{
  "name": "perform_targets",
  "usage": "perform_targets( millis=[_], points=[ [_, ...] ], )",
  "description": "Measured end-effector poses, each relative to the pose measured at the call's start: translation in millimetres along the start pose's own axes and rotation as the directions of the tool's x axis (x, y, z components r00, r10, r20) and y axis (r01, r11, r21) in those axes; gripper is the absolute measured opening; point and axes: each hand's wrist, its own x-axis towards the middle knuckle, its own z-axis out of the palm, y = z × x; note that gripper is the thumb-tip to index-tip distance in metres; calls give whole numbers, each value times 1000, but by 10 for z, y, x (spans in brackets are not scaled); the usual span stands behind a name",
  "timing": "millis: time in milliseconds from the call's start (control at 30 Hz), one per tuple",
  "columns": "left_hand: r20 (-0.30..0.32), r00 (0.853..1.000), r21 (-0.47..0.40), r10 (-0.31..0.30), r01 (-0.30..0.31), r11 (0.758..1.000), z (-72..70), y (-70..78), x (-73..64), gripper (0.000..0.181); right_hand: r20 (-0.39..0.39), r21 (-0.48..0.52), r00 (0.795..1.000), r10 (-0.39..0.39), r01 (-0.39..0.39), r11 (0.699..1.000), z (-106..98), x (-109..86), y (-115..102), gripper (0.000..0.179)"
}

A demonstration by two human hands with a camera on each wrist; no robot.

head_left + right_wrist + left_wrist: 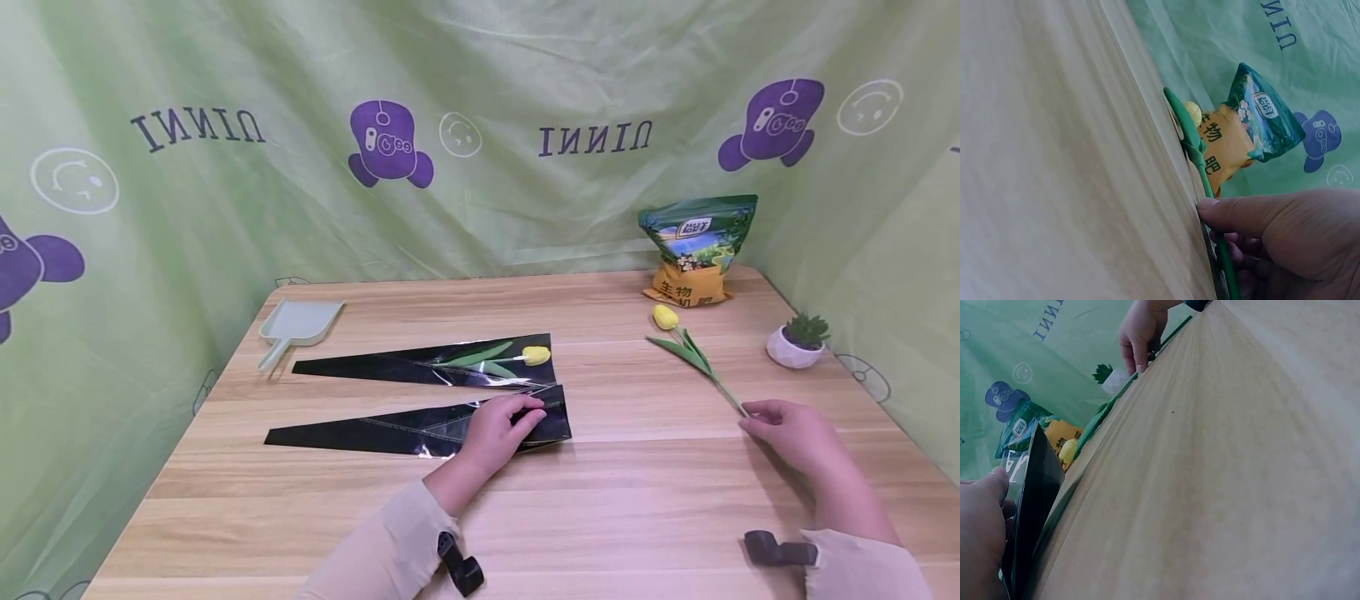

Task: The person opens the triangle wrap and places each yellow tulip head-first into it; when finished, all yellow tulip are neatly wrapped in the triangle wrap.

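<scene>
My left hand (pixel 502 425) pinches the wide right end of a black flower sleeve (pixel 315 435) with a clear front. In the left wrist view that end of the sleeve (pixel 1038 481) stands up off the table. Between thumb and fingers, my right hand (pixel 791 433) holds the lower stem of a yellow artificial tulip (pixel 697 358), whose bloom points away toward the back. The green stem (pixel 1207 178) shows near the thumb in the right wrist view. Behind the first sleeve lies a second black sleeve (pixel 375 367) with another yellow tulip (pixel 536 356) inside, its bloom at the wide end.
A pale dustpan (pixel 300 323) lies at the back left of the wooden table (pixel 600 517). A green and orange bag (pixel 693 254) stands at the back right, near a small succulent in a white pot (pixel 795 348). A green printed curtain (pixel 480 208) hangs around the table.
</scene>
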Motion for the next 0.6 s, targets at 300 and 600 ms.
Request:
perform_targets(
  millis=[300,600],
  points=[
    [0,1000,-3,6,-6,1000,3,4,-1,18,-17,3,1000,-13,13,1000,19,18,-26,49],
    [1,1000,4,7,-7,1000,5,-7,-2,18,-10,243,1000,3,-1,970,24,-4,-149,61]
  ],
)
